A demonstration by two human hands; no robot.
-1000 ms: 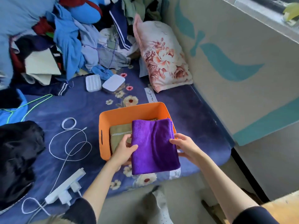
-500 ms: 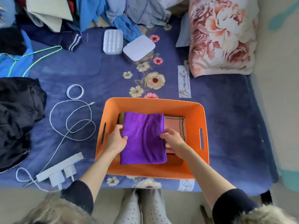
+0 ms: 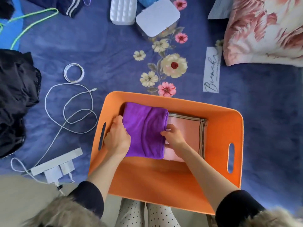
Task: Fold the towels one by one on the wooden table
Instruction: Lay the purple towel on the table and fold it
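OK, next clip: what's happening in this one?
A person is leaning over an orange bin that sits on a blue floral blanket. Both hands hold a folded purple towel inside it: the left hand grips its left edge, the right hand its right edge. The towel sits at the bin's left side, partly over a folded pink towel. No wooden table is in view.

My left hand [image 3: 117, 139] covers the near-left edge of the purple towel [image 3: 146, 130], fingertips tucked out of sight. The pink towel [image 3: 188, 133] beyond my right hand [image 3: 173, 138] lies partly under the purple one. Far right, the pillow [image 3: 265, 28] is cut off.
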